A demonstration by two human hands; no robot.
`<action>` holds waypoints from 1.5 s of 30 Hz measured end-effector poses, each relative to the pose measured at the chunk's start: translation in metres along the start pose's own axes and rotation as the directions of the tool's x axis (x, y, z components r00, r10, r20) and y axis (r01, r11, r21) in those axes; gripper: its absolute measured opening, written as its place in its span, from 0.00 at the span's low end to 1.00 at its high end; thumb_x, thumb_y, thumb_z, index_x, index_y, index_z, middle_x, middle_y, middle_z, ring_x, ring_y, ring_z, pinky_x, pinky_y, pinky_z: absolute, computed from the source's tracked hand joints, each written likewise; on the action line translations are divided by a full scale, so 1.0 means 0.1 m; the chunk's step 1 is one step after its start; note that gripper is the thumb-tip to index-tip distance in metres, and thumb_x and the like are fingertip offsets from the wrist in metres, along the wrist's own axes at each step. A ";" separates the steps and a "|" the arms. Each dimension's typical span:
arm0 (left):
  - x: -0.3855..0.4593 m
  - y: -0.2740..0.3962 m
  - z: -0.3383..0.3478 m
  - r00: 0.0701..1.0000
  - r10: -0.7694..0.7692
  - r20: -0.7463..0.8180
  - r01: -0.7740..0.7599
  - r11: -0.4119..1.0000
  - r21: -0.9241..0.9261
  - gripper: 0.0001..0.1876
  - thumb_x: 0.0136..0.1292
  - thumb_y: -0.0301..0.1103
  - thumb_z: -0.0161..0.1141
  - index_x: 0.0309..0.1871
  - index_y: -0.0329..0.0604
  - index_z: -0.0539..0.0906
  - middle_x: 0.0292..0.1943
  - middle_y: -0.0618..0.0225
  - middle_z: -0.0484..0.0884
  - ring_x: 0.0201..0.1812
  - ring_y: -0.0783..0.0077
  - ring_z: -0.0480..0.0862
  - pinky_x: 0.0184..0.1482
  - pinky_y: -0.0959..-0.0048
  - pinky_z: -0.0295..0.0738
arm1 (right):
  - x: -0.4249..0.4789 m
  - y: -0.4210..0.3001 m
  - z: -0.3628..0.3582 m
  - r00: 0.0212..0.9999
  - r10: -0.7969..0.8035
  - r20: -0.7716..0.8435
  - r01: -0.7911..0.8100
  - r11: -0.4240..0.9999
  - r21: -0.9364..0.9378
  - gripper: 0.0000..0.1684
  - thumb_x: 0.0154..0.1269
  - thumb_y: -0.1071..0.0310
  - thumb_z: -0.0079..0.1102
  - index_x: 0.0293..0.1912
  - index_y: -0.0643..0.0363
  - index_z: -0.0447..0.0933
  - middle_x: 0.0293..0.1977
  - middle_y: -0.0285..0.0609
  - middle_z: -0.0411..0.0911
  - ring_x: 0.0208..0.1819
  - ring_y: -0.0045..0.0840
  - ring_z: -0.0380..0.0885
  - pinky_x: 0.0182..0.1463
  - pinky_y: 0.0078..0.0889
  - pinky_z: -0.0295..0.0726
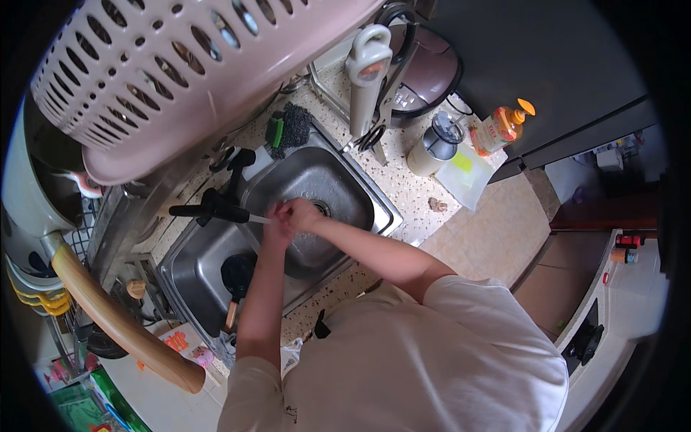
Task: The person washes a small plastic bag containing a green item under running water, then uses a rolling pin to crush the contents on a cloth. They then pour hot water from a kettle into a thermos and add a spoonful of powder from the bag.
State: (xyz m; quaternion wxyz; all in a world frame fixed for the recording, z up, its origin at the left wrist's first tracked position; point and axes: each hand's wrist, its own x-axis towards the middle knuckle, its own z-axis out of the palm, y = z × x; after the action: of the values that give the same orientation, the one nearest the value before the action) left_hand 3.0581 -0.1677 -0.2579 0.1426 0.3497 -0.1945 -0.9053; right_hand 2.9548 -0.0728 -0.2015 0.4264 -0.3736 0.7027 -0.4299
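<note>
My left hand (277, 224) and my right hand (302, 215) are pressed together over the right basin (345, 186) of a double stainless steel sink. A stream of water (260, 219) runs from the black faucet (224, 208) onto them. My right fingers curl against the left hand, so neither palm shows. I see no object between them. A black ladle or spoon (237, 275) with a wooden handle rests in the left basin (189, 259), beside my left forearm.
A pink perforated basket (210, 102) overhangs the upper left. A pan's wooden handle (129, 318) juts out at left. Behind the sink lies a dark scouring pad (296, 127). On the right counter stand a lidded cup (434, 148), an orange pump bottle (499, 129) and a rice cooker (426, 70).
</note>
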 end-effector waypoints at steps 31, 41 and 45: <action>-0.43 0.12 0.40 0.993 -0.013 -0.116 0.011 1.000 -0.023 0.18 0.72 0.50 0.42 0.42 0.46 0.74 0.36 0.68 0.77 0.40 0.65 0.77 0.43 0.63 0.73 | 0.40 0.03 0.75 0.996 0.030 -0.079 -0.027 0.999 0.037 0.19 0.64 0.61 0.47 0.48 0.59 0.79 0.42 0.53 0.80 0.44 0.41 0.80 0.48 0.40 0.78; -0.35 0.04 0.43 0.987 -0.111 -0.114 0.118 0.992 0.054 0.21 0.73 0.51 0.39 0.56 0.52 0.74 0.59 0.66 0.72 0.59 0.64 0.71 0.59 0.58 0.66 | 0.29 -0.14 0.52 0.999 -0.020 0.040 0.016 0.996 0.089 0.19 0.62 0.63 0.49 0.49 0.60 0.78 0.43 0.53 0.80 0.45 0.40 0.80 0.48 0.40 0.78; -0.14 0.10 0.33 0.908 0.082 -0.410 -0.071 0.997 0.042 0.19 0.71 0.49 0.41 0.45 0.47 0.78 0.43 0.66 0.79 0.45 0.64 0.77 0.50 0.62 0.72 | 0.26 -0.16 0.49 0.996 -0.086 0.022 0.087 0.995 -0.045 0.19 0.61 0.64 0.49 0.49 0.61 0.78 0.43 0.53 0.80 0.45 0.40 0.80 0.49 0.40 0.78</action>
State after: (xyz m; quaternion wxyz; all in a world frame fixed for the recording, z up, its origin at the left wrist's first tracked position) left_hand 3.0461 -0.1623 -0.2230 0.2111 0.5263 -0.1854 -0.8025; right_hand 2.9935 -0.1158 -0.2067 0.4060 -0.4176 0.6911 -0.4281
